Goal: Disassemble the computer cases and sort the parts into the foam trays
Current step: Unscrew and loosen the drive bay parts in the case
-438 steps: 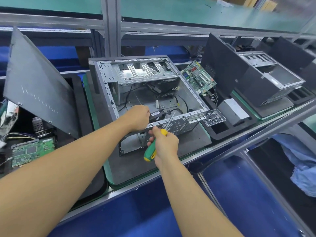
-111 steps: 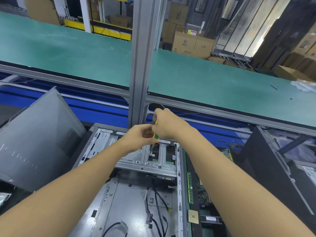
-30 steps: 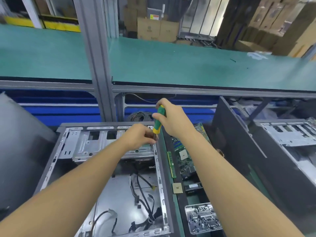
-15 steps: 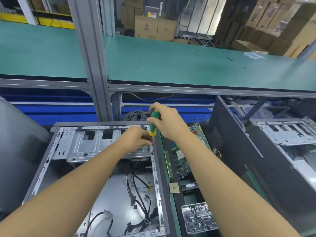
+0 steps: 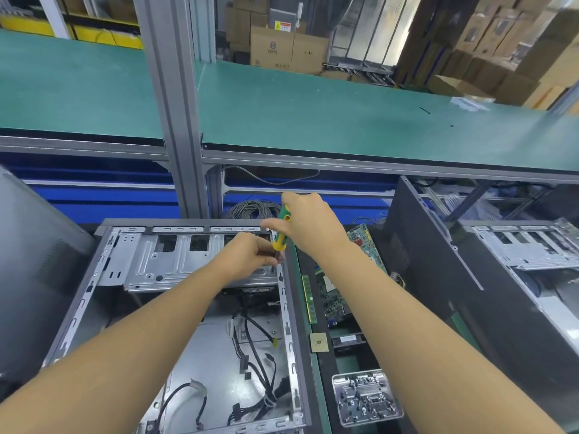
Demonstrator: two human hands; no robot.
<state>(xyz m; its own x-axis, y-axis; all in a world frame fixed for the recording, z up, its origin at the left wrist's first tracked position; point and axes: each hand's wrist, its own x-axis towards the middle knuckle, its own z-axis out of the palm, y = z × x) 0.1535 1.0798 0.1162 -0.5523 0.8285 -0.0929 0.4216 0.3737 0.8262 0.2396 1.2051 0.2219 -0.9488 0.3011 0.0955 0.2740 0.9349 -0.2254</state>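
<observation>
Screwdriver [image 5: 281,230] (green and yellow) stands nearly upright over the cage [image 5: 175,261] of the case [image 5: 288,327], handle held in the right grip [image 5: 308,225], left grip [image 5: 250,255] pinching its shaft.

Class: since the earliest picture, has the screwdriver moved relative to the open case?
Yes. The screwdriver, in the right hand, went from the near rail of the case to the drive cage at its far end.

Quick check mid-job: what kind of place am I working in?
Probably a factory disassembly line: a long green bench, stacked cardboard boxes behind it, and an open computer case beside a second case.
</observation>
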